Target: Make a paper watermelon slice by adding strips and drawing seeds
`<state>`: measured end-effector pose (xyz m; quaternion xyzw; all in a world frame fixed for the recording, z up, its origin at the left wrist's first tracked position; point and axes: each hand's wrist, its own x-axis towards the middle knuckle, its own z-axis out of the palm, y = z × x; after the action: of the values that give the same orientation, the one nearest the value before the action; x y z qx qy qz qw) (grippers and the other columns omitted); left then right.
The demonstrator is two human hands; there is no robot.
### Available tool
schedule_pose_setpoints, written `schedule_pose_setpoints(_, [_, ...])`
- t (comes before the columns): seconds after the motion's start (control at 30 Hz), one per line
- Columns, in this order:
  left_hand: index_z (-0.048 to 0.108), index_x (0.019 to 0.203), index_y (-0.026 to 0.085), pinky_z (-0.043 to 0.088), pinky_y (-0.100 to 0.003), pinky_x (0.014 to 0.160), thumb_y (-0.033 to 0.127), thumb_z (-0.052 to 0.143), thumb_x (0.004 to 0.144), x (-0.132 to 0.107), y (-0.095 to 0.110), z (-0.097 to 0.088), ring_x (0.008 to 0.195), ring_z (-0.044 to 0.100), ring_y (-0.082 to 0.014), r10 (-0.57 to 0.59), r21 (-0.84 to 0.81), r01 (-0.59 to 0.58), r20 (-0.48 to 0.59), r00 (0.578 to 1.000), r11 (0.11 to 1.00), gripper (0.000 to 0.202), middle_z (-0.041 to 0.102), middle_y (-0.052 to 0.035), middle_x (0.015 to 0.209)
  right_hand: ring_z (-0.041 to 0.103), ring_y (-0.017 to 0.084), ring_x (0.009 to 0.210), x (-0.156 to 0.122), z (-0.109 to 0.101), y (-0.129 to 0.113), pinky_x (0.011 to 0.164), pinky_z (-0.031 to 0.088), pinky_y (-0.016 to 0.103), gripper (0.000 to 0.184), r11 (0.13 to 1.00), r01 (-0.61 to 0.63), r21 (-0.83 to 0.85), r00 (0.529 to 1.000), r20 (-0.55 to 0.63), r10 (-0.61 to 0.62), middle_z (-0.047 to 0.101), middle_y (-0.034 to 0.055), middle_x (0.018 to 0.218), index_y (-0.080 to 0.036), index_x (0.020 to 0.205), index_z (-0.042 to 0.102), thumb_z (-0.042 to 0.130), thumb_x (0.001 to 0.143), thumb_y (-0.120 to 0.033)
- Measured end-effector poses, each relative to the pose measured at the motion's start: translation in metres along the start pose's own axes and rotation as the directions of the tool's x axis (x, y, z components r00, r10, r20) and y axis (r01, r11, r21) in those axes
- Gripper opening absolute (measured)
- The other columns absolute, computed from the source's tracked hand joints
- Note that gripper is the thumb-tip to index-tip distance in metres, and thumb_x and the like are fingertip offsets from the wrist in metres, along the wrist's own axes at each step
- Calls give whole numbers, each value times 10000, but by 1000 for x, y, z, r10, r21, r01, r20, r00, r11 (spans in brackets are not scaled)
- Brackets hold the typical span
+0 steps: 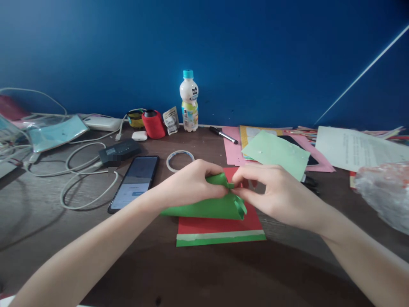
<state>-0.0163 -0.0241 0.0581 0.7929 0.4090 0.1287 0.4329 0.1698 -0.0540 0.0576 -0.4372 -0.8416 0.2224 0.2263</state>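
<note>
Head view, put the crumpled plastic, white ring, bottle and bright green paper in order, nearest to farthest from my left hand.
1. Bright green paper: in your left hand.
2. White ring: just beyond, leftward.
3. Bottle: back by the blue wall.
4. Crumpled plastic: far right.

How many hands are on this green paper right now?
2. The left hand holds the green paper from above; the right hand has its fingertips at the cut end. No other hands show.

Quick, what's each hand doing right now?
Left hand: closed, holding the green paper.
Right hand: thumb and finger closed, pinching at the green paper's end.
</note>
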Motion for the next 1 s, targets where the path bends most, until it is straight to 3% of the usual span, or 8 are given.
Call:
schedule_pose_setpoints(0.2, [562, 700, 164, 233, -193, 422, 283, 496, 708, -2, 3, -6, 522, 326, -76, -15, -16, 15, 1, 1000, 1000, 137, 367, 45, 576, 513, 84, 656, -1, -2, -1, 615, 400, 213, 89, 996, 71, 45, 997, -27, -70, 585, -39, 723, -209, 740, 560, 516, 771, -137])
schedule_pose_setpoints(0.43, [565, 705, 172, 246, -189, 432, 296, 499, 708, -5, 7, -8, 534, 357, -81, -3, 4, 3, 14, 1000, 1000, 141, 402, 42, 584, 527, 113, 693, -1, -6, 0, 643, 399, 245, 76, 996, -52, 79, 997, 65, 47, 611, -40, 788, -253, 835, 584, 536, 777, -264])
schedule_pose_setpoints(0.8, [595, 818, 185, 274, -190, 456, 292, 507, 695, -3, 6, -5, 545, 368, -86, -1, -12, 3, 104, 995, 1000, 185, 445, 39, 614, 493, 112, 639, -1, -3, -3, 592, 383, 234, 72, 994, -63, 94, 993, 102, 53, 585, -18, 730, -216, 774, 564, 496, 772, -194])
schedule_pose_setpoints(1.0, [595, 792, 184, 250, -186, 431, 281, 495, 702, -4, 5, -5, 520, 342, -77, -16, -15, 18, 99, 995, 1000, 166, 419, 47, 589, 503, 116, 640, -1, -3, -3, 606, 386, 247, 74, 993, -71, 92, 993, 102, 62, 595, -14, 726, -213, 766, 566, 497, 770, -186])
